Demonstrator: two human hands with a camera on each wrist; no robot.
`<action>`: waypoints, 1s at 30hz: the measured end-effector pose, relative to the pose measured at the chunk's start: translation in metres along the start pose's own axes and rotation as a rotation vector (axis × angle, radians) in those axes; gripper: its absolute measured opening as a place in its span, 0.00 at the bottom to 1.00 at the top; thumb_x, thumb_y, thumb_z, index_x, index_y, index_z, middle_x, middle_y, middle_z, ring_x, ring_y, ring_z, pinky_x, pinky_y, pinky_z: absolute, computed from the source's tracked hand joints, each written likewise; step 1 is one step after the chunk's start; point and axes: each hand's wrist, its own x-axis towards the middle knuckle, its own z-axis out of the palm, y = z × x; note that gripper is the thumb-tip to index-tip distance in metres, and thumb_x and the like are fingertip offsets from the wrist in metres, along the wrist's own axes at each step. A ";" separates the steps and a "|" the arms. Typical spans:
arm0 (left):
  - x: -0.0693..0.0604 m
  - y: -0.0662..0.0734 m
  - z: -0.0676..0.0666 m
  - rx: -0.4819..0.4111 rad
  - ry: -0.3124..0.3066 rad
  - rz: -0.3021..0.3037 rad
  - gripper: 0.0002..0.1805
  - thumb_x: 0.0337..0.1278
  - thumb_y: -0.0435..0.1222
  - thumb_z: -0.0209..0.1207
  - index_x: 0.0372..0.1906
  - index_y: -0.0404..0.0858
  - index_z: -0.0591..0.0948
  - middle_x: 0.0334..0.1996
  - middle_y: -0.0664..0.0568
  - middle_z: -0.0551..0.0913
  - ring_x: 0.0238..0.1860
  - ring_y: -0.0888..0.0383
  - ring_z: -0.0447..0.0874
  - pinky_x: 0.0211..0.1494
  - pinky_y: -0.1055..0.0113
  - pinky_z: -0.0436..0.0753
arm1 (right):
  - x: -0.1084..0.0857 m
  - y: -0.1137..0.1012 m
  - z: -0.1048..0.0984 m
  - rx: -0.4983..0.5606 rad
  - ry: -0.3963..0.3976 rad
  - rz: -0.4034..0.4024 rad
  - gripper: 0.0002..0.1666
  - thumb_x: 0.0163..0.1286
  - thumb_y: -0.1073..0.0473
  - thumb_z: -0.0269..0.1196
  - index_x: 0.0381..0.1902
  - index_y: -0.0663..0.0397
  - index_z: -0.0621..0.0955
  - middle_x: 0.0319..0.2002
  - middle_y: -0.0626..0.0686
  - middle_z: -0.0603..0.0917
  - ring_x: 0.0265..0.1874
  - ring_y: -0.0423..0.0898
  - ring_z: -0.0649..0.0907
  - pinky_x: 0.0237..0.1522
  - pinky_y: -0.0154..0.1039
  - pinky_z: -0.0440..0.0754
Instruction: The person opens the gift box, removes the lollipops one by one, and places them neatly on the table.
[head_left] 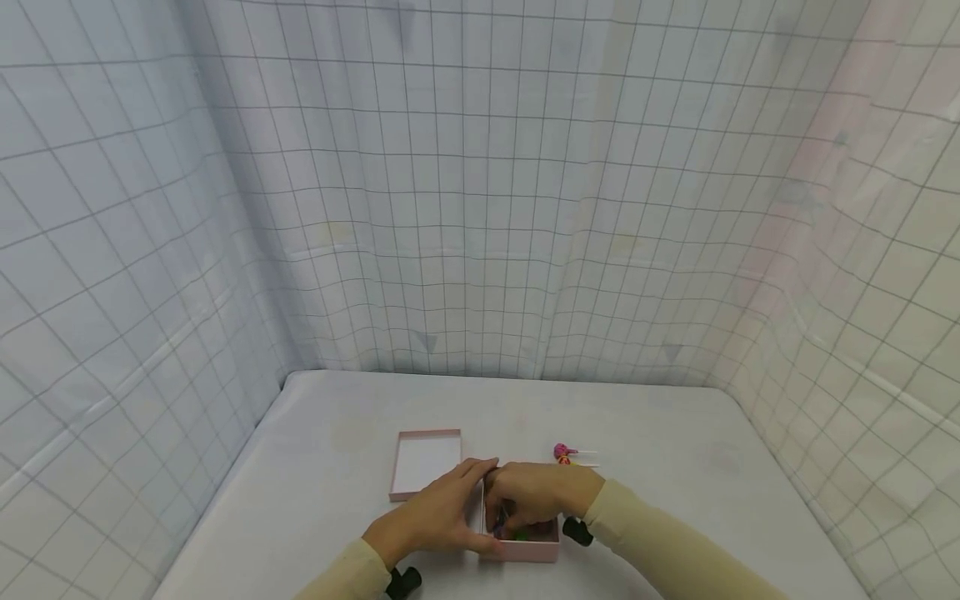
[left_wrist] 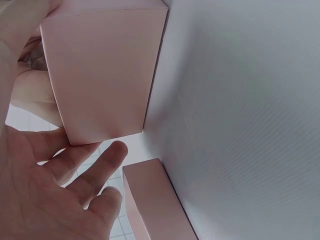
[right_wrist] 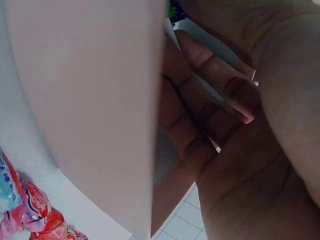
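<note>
A small open pink box (head_left: 531,551) sits near the front of the white table. My left hand (head_left: 442,515) holds it by its left end, thumb at the near side and fingers at the far side; the left wrist view shows the fingers (left_wrist: 102,167) spread by the box wall. Reaching down into the box, my right hand (head_left: 536,492) has its fingers bent and pinches what looks like a lollipop in a blue-purple wrapper (head_left: 498,527), mostly hidden by the hand. A bit of green (head_left: 522,535) shows beside it on the box floor.
Behind the left hand lies the pink-rimmed box lid (head_left: 427,461), white inside facing up. Wrapped lollipops (head_left: 562,452) lie beyond the box to the right, sticks pointing right. White gridded curtains (head_left: 480,208) enclose the table (head_left: 675,467) at back and sides.
</note>
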 end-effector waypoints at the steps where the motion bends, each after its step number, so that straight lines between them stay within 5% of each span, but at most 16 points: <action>1: 0.000 0.000 0.000 0.000 -0.002 0.000 0.70 0.57 0.69 0.82 0.94 0.42 0.62 0.88 0.49 0.72 0.86 0.40 0.77 0.85 0.37 0.83 | 0.000 0.000 0.000 0.006 0.005 0.001 0.10 0.74 0.54 0.84 0.50 0.44 0.97 0.47 0.36 0.94 0.44 0.26 0.82 0.51 0.19 0.82; 19: 0.000 -0.002 0.002 0.037 0.015 0.017 0.69 0.57 0.69 0.83 0.94 0.41 0.63 0.85 0.48 0.75 0.84 0.40 0.80 0.84 0.36 0.83 | -0.014 0.003 0.001 0.200 0.165 0.048 0.10 0.79 0.56 0.80 0.51 0.44 0.89 0.43 0.36 0.90 0.35 0.26 0.79 0.42 0.22 0.84; 30: 0.002 -0.002 0.002 0.033 0.002 -0.008 0.69 0.58 0.70 0.82 0.94 0.43 0.63 0.85 0.48 0.75 0.84 0.41 0.79 0.84 0.35 0.83 | -0.020 0.010 0.006 0.237 0.251 0.017 0.13 0.82 0.54 0.77 0.59 0.49 0.92 0.51 0.39 0.93 0.43 0.24 0.84 0.52 0.22 0.88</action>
